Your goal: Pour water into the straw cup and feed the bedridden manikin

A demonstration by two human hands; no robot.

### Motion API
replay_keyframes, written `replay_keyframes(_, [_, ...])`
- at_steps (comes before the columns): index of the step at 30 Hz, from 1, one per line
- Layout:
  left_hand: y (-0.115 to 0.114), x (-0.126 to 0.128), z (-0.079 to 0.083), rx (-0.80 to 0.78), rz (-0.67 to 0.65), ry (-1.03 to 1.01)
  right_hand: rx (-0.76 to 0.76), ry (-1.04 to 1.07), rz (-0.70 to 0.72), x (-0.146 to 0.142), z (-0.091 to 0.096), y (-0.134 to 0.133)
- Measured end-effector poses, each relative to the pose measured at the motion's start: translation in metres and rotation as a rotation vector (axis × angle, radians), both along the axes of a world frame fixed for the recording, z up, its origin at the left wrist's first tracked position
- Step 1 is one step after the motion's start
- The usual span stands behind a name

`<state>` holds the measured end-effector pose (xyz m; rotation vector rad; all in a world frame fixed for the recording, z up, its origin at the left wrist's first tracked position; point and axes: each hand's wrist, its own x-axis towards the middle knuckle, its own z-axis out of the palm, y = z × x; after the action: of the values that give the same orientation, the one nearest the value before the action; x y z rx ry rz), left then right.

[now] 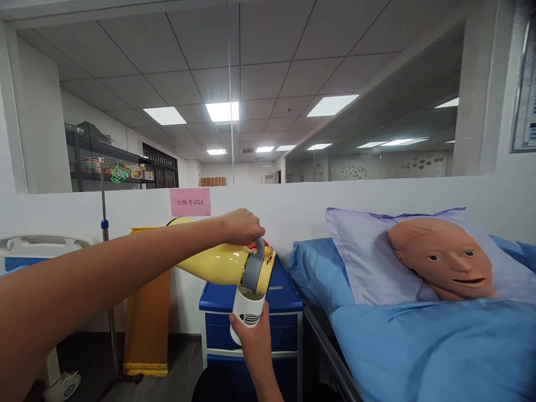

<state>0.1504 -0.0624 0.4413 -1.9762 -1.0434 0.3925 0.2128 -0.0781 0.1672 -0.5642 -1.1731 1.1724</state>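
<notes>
My left hand (240, 226) reaches in from the left and grips the grey handle of a yellow thermos jug (215, 262). The jug is tipped on its side with its spout end to the right and down. Just beneath the spout, my right hand (255, 332) is closed round a white cup (248, 307) with dark markings on its side. The cup leans slightly, its mouth right at the jug's rim. Whether liquid is flowing cannot be made out.
A blue bedside cabinet (285, 296) stands behind the cup, with colourful objects partly hidden by the jug. To the right, a manikin (439, 259) lies on a pillow (355, 251) under a blue cover. At left stand an orange board (146, 324) and a drip stand (103, 195).
</notes>
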Motion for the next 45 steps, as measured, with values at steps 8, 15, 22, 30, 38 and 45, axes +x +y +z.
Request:
replay_keyframes(8, [-0.009,0.014,0.015,-0.015,0.020,0.033,0.060,-0.010,0.019,0.013,0.013,-0.005])
replay_keyframes(15, [-0.017,0.029,0.021,-0.026,-0.013,0.075,0.040,-0.023,0.008,0.019,0.019,-0.011])
replay_keyframes(22, [-0.019,0.047,0.023,-0.025,-0.057,0.122,0.051,0.017,-0.030,0.024,0.019,-0.012])
replay_keyframes(30, [-0.014,0.063,0.022,-0.018,-0.135,0.126,0.065,0.022,-0.041,0.031,0.009,-0.006])
replay_keyframes(38, [-0.017,0.072,0.024,-0.039,-0.096,0.146,0.072,0.010,-0.013,0.043,0.015,-0.008])
replay_keyframes(45, [-0.015,0.071,0.021,-0.045,-0.089,0.088,0.070,-0.009,0.017,0.052,0.021,-0.012])
